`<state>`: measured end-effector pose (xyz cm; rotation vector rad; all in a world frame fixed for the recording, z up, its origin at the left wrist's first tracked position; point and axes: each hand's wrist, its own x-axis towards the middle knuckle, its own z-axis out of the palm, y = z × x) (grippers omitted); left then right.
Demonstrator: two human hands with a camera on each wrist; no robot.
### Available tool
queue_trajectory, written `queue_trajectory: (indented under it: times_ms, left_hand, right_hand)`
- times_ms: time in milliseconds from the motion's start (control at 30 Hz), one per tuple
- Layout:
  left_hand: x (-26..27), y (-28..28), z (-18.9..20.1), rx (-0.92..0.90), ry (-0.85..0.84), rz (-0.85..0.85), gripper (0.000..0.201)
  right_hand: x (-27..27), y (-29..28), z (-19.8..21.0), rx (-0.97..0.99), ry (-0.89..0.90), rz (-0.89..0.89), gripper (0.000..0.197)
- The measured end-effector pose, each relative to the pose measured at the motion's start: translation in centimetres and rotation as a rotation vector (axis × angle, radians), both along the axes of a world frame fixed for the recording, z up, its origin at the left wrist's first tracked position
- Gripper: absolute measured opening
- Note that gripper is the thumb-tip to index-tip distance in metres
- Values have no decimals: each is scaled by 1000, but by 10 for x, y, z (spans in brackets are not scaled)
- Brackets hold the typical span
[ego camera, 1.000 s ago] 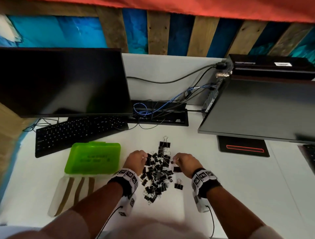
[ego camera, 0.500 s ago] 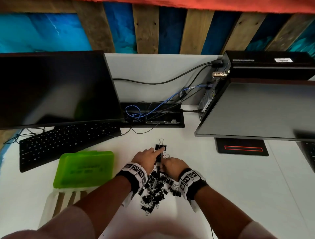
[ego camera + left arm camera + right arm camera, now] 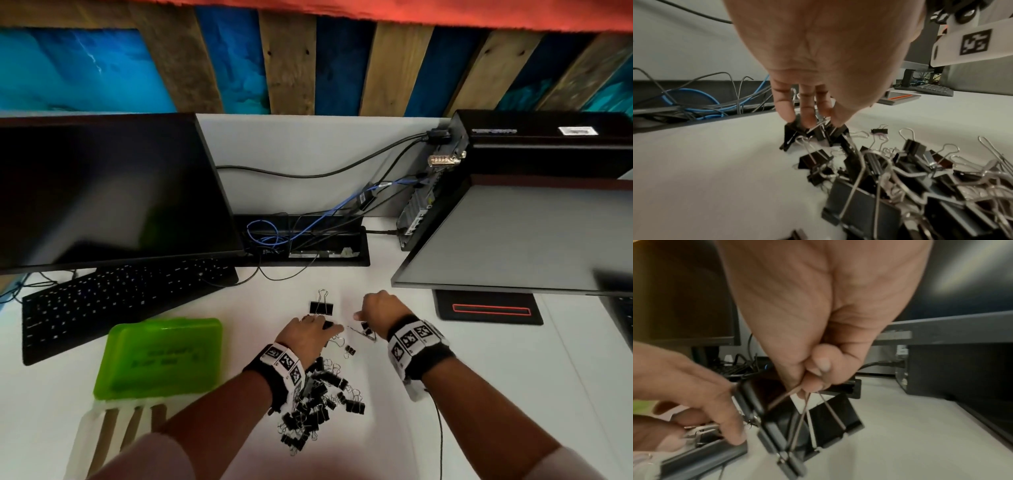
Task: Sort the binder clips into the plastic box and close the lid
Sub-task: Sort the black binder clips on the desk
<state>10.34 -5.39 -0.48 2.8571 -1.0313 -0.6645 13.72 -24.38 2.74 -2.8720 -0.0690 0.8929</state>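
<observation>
A heap of black binder clips lies on the white desk, partly under my left wrist. The green plastic box sits to its left with the lid down. My left hand reaches over the far end of the heap, and its fingertips and thumb close on a few clips. To the right, my right hand pinches the wire handles of large clips, which hang from it just above the desk. One large clip lies alone beyond my left hand.
A keyboard and a monitor stand at the back left. Behind the clips is a cable tray with loose wires. A second monitor on its base overhangs the right. A ribbed white piece lies in front of the box.
My hands have parted. The right hand has moved right, drawing clips out by their handles. The left hand stays at the far end of the heap.
</observation>
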Motion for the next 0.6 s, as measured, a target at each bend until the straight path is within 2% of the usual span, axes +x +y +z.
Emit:
queue_trajectory:
  times_ms: [167,200,300,400,433,500,600]
  left_hand:
    - [-8,2,-9,-110,7,146,32]
    - [-9,1,-10,-136,11,192,31]
    - [-6,1,-12,-138,92,249,48]
    - [1,3,-19,-154,120,274,20]
    - [3,5,-21,-171,134,292,16]
    - [6,8,-25,-222,152,357,17]
    - [12,14,-25,-314,165,417,17]
  right_hand:
    - [23,28,-3,-40,-20,180,29]
    - [27,32,-5,-40,-21,191,28]
    - [33,40,-8,5,-5,150,25]
    - [30,34,-16,151,-20,60,23]
    - [28,29,-19,205,-37,34,23]
    - [24,22,-21,258,-82,19,32]
    - [26,22,-22,253,-95,96,68]
